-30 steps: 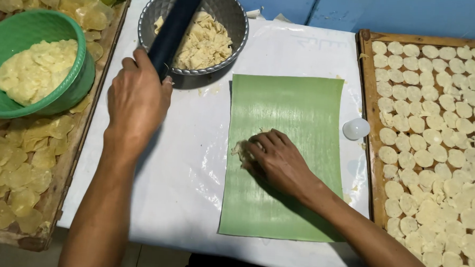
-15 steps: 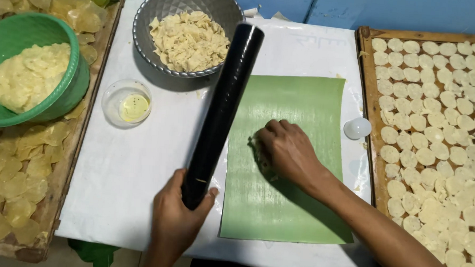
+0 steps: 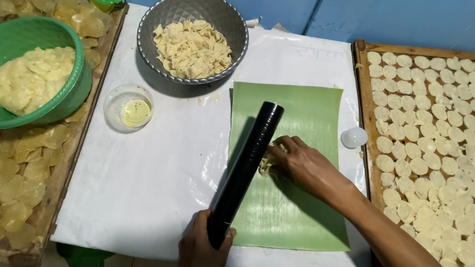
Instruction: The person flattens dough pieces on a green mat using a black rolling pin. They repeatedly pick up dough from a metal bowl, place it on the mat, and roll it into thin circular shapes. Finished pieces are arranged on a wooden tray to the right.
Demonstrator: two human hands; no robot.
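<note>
White plastic sheeting point(image 3: 139, 188) covers the table, with a blue wall behind its far edge. On the sheet's middle lies a green banana leaf point(image 3: 304, 206). The left hand point(image 3: 203, 249), at the near edge, is wrapped tight around the near end of a black roller point(image 3: 246, 168), which slants away over the leaf's left edge with its far end raised toward the sheet's far side. The right hand point(image 3: 305, 166) rests on the leaf just right of the roller, its fingers bent down onto a small clump of pale dough point(image 3: 268, 161) that lies touching the roller's side. A grey metal bowl point(image 3: 236, 29) of pale pieces stands at the far edge, a small clear cup point(image 3: 113, 98) near the left edge, and a green bowl point(image 3: 73, 94) beyond it. Along the right edge sits a wooden tray point(image 3: 363, 128) of round discs.
</note>
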